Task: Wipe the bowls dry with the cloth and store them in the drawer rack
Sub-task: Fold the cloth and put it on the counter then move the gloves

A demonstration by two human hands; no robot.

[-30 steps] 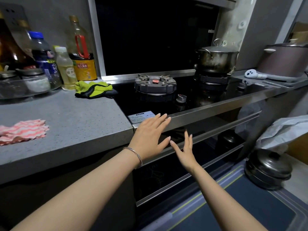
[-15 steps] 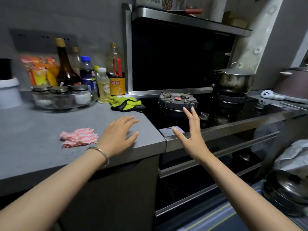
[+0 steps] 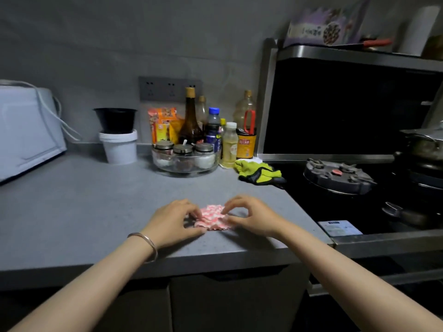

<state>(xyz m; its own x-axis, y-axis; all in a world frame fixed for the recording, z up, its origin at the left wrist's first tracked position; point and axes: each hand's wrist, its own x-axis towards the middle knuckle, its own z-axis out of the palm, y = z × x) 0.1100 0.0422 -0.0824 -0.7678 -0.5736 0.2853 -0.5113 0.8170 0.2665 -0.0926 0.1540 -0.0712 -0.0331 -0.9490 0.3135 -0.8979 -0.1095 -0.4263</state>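
My grips, left hand (image 3: 176,222) and right hand (image 3: 254,218), pinch opposite edges of the pink cloth (image 3: 213,218) lying on the tabletop (image 3: 96,212) left of the hob (image 3: 335,180); I'd lift evenly, bunch into one hand, free the other for bowls.

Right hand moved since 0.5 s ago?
Yes. The right hand went left, from above the stove's white label onto the grey counter, where it pinches the pink cloth.
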